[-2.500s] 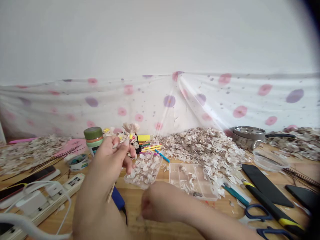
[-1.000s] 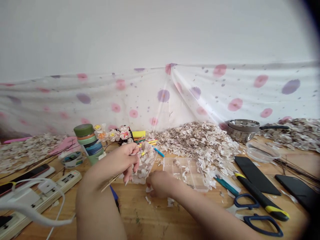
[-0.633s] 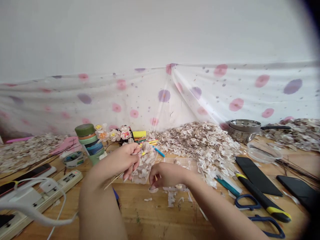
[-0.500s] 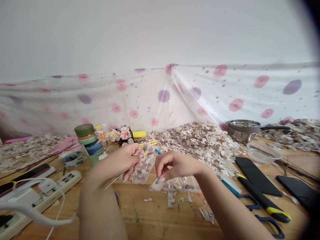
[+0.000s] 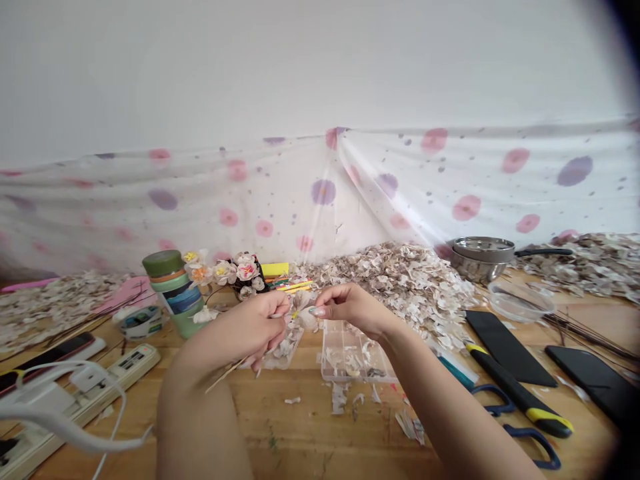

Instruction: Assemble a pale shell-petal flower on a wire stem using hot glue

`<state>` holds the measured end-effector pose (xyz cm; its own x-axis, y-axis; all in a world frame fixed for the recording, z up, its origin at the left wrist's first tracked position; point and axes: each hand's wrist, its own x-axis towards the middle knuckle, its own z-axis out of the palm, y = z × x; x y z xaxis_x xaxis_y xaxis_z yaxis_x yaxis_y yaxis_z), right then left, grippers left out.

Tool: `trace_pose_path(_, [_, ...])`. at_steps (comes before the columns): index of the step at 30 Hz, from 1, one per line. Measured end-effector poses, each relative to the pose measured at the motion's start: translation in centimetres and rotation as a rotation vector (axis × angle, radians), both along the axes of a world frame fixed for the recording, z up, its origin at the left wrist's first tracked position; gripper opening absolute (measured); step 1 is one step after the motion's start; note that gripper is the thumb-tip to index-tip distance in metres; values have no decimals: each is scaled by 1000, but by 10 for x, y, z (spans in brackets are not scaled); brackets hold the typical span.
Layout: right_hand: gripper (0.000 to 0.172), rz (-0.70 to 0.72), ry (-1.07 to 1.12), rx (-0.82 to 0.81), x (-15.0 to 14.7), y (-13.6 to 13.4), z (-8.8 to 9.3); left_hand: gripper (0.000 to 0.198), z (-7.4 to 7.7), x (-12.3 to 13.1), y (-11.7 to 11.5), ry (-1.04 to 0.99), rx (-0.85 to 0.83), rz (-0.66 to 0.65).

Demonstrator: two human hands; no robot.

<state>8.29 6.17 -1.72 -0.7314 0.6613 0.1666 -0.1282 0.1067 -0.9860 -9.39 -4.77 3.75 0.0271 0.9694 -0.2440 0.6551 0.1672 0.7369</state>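
Note:
My left hand [image 5: 257,325] is closed around the thin stem [image 5: 219,378] of a handmade flower, whose tail sticks out below the wrist. The pale flower [image 5: 301,299], with its small yellow centre, shows just beyond my left fingertips. Between thumb and fingertips, my right hand [image 5: 353,309] pinches a whitish petal [image 5: 307,320], held against or very close to the flower; contact cannot be made out. Below the right hand lies a clear compartment box [image 5: 327,368] with petal scraps in it. Loose petals in a tray [image 5: 283,357] lie beneath the left hand.
A big heap of dried petals [image 5: 400,280] spreads behind the hands. Finished flowers [image 5: 247,270] and a green tumbler [image 5: 175,287] stand at left, near a power strip [image 5: 125,373]. At right are metal bowls [image 5: 480,260], a black-and-yellow cutter [image 5: 520,393] and blue-handled scissors [image 5: 533,440].
My right hand has risen from above the table with the petal and brought it up to the flower. The left hand has shifted slightly, still holding the stem. The view has moved a little.

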Motion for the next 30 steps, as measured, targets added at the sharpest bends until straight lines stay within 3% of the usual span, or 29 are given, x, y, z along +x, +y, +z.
trace_pose_path(16, [36, -127, -126, 116, 6, 3, 1, 15, -3, 3, 4, -7, -22, -33])
trace_pose_path(30, [18, -284, -248, 265, 10, -8, 12, 17, -1, 5, 5, 13, -53, -60])
